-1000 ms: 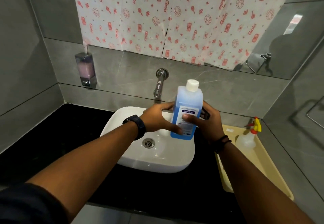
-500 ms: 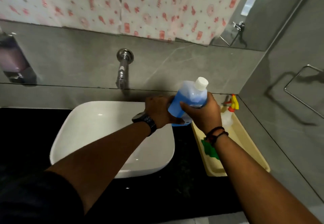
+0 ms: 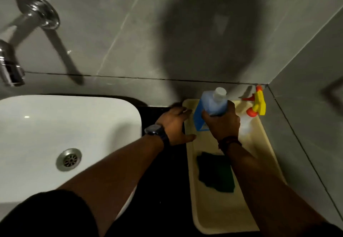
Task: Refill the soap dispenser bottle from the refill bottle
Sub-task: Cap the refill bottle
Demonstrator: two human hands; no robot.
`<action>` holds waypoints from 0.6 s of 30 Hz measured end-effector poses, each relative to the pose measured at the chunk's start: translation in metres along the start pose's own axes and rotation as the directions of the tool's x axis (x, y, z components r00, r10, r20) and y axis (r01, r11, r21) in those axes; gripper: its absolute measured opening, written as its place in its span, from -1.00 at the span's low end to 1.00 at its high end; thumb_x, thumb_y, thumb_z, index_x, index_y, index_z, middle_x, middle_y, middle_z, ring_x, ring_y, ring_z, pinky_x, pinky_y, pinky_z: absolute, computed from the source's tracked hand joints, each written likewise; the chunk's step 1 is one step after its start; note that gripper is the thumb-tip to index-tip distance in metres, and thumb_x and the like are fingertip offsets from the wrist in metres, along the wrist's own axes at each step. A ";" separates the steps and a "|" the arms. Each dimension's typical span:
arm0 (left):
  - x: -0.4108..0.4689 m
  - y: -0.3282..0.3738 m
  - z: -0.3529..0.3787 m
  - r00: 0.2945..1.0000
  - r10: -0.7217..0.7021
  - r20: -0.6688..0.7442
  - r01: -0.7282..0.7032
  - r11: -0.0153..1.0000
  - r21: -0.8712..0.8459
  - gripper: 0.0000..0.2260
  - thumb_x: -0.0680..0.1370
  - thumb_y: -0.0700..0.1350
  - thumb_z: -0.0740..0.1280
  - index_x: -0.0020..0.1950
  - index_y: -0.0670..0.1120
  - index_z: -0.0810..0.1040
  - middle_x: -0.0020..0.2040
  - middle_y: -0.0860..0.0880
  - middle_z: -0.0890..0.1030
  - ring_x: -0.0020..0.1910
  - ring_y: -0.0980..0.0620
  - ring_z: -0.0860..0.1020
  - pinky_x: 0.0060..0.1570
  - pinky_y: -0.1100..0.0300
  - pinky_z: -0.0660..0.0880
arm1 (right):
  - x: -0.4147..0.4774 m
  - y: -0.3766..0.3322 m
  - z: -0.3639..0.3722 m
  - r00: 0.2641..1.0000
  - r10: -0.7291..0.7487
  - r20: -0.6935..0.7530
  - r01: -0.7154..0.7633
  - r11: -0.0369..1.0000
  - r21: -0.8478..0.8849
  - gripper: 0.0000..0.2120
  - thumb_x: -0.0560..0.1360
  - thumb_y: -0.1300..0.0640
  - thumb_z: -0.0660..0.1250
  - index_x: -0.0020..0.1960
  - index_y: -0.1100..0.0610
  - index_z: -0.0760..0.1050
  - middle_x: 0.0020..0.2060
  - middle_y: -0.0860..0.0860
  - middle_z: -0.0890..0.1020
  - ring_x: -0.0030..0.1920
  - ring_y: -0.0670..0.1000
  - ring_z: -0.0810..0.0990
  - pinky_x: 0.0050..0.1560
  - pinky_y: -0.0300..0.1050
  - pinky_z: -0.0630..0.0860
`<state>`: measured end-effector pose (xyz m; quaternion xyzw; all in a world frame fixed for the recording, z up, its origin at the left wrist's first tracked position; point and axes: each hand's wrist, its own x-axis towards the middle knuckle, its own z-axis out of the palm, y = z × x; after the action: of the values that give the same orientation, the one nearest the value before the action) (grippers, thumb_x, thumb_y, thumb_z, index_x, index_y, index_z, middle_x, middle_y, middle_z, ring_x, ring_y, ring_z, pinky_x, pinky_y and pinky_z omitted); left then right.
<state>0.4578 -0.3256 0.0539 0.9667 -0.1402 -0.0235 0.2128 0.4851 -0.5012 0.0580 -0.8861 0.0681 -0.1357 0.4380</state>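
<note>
Head view, sink corner. The right hand (image 3: 221, 123) is curled round the blue refill bottle (image 3: 209, 106), white cap (image 3: 220, 93) on, at the far end of the cream tray (image 3: 222, 209); whether its base already touches the tray is hidden by the hand. The left hand (image 3: 175, 125) lies open, fingers spread, just beside the bottle at the tray's left rim, holding nothing. In the tray: a spray bottle (image 3: 258, 103) at the far right corner and a green cloth (image 3: 216, 171) nearer the person. The sink (image 3: 55, 125) and tap (image 3: 11, 64) stand to the left on the black desk (image 3: 167, 190).

Change over 1 s: the bottle, then held upright by 2 hands above the sink, has been carried right to the tray, and the left hand has let go. The dispenser is out of view. Reading — with the cap on and the bottle away from the dispenser, no pouring is under way; the bottle is probably being set down.
</note>
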 end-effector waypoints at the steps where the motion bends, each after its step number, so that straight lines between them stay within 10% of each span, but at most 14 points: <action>1: 0.007 0.000 0.007 1.000 0.024 -0.002 -0.024 0.999 0.036 -0.15 0.33 0.28 0.38 0.48 -0.07 0.17 0.47 -0.11 0.23 0.45 -0.09 0.15 0.40 0.04 0.15 | 0.006 0.008 0.007 1.000 0.015 -0.002 -0.015 1.000 0.018 -0.32 0.20 -0.12 0.50 0.25 0.01 0.36 0.08 0.04 0.59 0.06 0.14 0.57 -0.06 -0.12 0.46; 7: 0.028 -0.012 0.050 0.996 0.031 0.083 -0.041 0.992 0.118 -0.09 0.36 0.35 0.27 0.51 -0.04 -0.08 0.54 -0.08 -0.02 0.50 -0.03 -0.10 0.41 0.06 -0.20 | 0.028 0.037 0.036 1.000 0.003 -0.014 -0.003 0.999 0.043 -0.30 0.21 -0.14 0.49 0.28 -0.03 0.32 0.15 0.00 0.57 0.12 0.07 0.55 0.03 -0.17 0.46; 18: 0.029 -0.025 0.074 0.996 0.011 0.085 -0.022 0.991 0.130 -0.17 0.43 0.33 0.16 0.51 -0.06 -0.10 0.54 -0.08 -0.07 0.50 -0.02 -0.15 0.38 0.10 -0.25 | 0.022 0.053 0.046 1.000 -0.001 0.012 0.000 0.995 0.096 -0.26 0.24 -0.27 0.44 0.32 -0.03 0.31 0.21 -0.03 0.53 0.19 -0.06 0.47 0.12 -0.17 0.43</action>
<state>0.4843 -0.3421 -0.0236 0.9755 -0.1583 -0.0529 0.1432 0.5194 -0.5036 -0.0067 -0.8648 0.0585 -0.1336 0.4804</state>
